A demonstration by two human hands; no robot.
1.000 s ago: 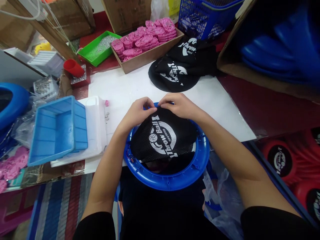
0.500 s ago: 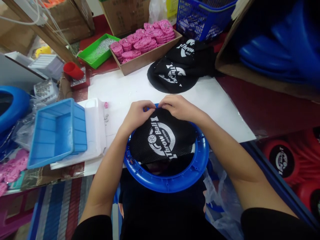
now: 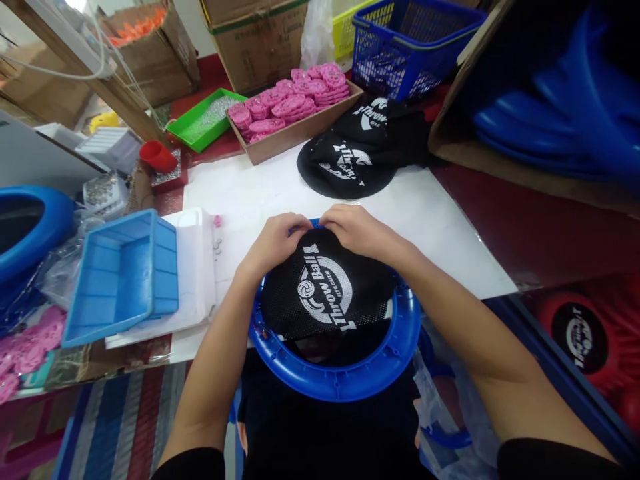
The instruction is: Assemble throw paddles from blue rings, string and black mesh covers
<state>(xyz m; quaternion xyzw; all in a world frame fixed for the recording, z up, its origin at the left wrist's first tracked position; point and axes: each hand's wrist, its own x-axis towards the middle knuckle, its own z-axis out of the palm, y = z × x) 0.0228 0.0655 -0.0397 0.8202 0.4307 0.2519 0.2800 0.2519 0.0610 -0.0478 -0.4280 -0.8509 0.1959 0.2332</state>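
A blue plastic ring [image 3: 335,385] rests at the table's near edge, tilted toward me. Across its far part lies a black mesh cloth [image 3: 285,300] printed with a white "Throw Ball" logo; the near part of the opening is uncovered. At the ring's far rim, my left hand [image 3: 283,240] pinches the cloth edge, fingers closed. Close beside it my right hand [image 3: 353,227] also has its fingers closed on the cloth at the rim. The fingertips partly hide the spot between them. More printed black cloths [image 3: 345,163] lie in a pile beyond the hands.
Left of me stands a blue bin [image 3: 125,273] on a white tray [image 3: 203,267]. Farther back are a green tray [image 3: 200,120] of small metal parts, a box of pink pieces [image 3: 295,100] and a blue basket [image 3: 415,40]. A carton of blue rings [image 3: 540,127] stands right.
The whole scene sits slightly lower in view as the head tilts up. Both hands stay at the ring's far rim, with the cloth edge still pinched there.
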